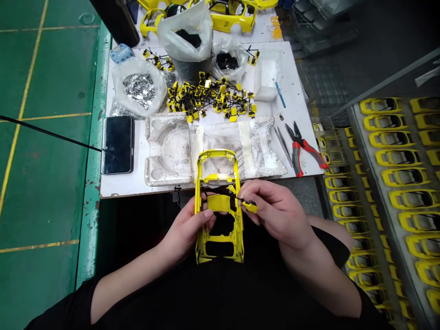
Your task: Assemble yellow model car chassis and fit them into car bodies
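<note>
So, a yellow model car body point(220, 202) sits over the person's lap, wrapped by the left hand point(184, 231); the right hand point(278, 211) pinches a small wired yellow part point(250, 206) between narrowed fingers point(248, 192), just beside the body; red-handled pliers point(302, 149) lie on the table point(206, 190) beyond those fingers.

Left hand: left hand point(187, 229) grips the left side of a yellow model car body point(220, 236), which stands upright on its end, thumb across the frame.
Right hand: right hand point(275, 211) pinches a small yellow-and-black part point(250, 206), touching the body's central opening.
Bench ahead: white bench point(295, 82) carrying a white foam cradle point(168, 149), a heap of small yellow-and-black parts point(209, 98), red-handled pliers point(302, 151) and a phone point(117, 145).
Right side: rows of yellow car bodies point(388, 156) on a rack.
</note>
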`<state>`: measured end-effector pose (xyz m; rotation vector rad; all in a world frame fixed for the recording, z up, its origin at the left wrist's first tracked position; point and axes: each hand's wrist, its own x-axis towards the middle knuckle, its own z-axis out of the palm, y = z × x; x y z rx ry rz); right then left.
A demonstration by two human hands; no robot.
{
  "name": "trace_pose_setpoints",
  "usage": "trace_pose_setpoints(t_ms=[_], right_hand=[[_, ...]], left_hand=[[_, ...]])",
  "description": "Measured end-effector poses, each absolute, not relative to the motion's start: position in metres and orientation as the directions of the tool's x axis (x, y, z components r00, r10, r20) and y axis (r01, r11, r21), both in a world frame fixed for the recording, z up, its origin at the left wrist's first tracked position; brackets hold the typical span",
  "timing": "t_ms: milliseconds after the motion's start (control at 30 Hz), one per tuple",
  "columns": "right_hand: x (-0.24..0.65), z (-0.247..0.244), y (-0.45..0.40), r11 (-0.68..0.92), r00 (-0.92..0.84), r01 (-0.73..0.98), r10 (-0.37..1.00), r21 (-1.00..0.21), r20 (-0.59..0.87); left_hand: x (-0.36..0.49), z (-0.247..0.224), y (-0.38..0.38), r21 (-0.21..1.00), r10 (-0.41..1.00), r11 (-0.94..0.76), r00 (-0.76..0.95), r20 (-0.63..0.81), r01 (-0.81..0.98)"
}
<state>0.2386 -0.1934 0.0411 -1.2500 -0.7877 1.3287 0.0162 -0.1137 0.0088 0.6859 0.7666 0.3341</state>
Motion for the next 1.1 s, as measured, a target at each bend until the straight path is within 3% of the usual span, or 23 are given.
trace_pose_setpoints(t_ms=[100, 267, 500, 733, 833, 1100], right_hand=[[0.243, 0.068, -0.196, -0.131, 0.188, -0.057, 0.972, -0.990, -0.140], [0.254, 0.103, -0.213, -0.037, 0.194, 0.126, 0.981, -0.991, -0.012], [0.266, 0.126, -0.245, -0.048, 0.240, 0.456, 0.968, -0.889, 0.071], [0.280, 0.132, -0.271, -0.050, 0.287, 0.824, 0.896, -0.564, 0.340], [0.286, 0.137, -0.278, -0.054, 0.236, 0.895, 0.900, -0.443, 0.367], [0.296, 0.141, -0.287, -0.009, 0.166, 0.921, 0.913, -0.389, 0.373]], left_hand=[[0.023, 0.024, -0.116, 0.594, 0.455, 0.802, 0.712, -0.534, -0.067], [0.043, 0.043, -0.123, 0.404, 0.293, 0.910, 0.833, -0.470, -0.092], [0.074, 0.046, -0.129, 0.255, 0.141, 0.967, 0.882, -0.450, -0.025], [0.088, 0.037, -0.145, 0.316, 0.037, 0.943, 0.916, -0.400, 0.100], [0.094, 0.032, -0.152, 0.379, 0.036, 0.920, 0.941, -0.337, 0.101], [0.100, 0.033, -0.159, 0.410, 0.009, 0.903, 0.950, -0.314, 0.127]])
